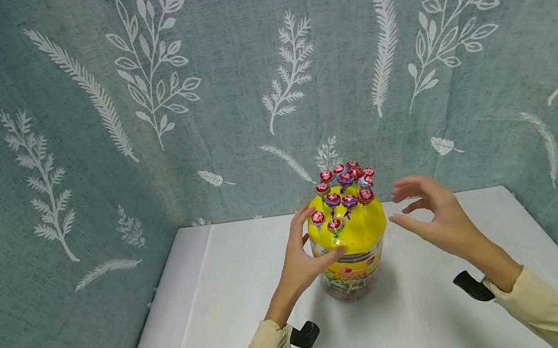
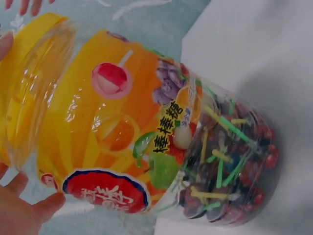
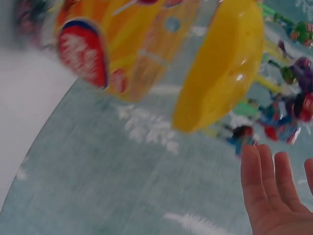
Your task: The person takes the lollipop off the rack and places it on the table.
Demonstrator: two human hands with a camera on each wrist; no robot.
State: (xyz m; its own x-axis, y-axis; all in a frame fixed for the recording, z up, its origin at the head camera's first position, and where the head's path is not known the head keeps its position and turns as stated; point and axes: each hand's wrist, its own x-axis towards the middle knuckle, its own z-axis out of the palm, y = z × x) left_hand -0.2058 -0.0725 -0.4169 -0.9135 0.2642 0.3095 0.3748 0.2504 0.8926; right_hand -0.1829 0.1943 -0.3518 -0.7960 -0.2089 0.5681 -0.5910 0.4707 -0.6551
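Observation:
A plastic lollipop jar (image 1: 353, 269) stands upright with a domed yellow lid (image 1: 361, 234). Several wrapped lollipops (image 1: 348, 202) stick up out of the lid. My left hand (image 1: 300, 266) curves round the jar's near left side at lid height, thumb across the front and fingers at the lid's left edge. To the right of the lid, my right hand (image 1: 438, 218) hovers in the air, fingers loosely bent and holding nothing. In the right wrist view, its fingers (image 3: 276, 181) are extended near the lollipop heads. Loose lollipops (image 2: 225, 166) show through the jar's clear bottom.
The jar stands on a white table (image 1: 225, 318). Leaf-patterned green cloth (image 1: 220, 85) hangs behind the table and along both sides. A black wrist camera (image 1: 304, 335) sits under the left wrist, another black camera (image 1: 472, 286) under the right.

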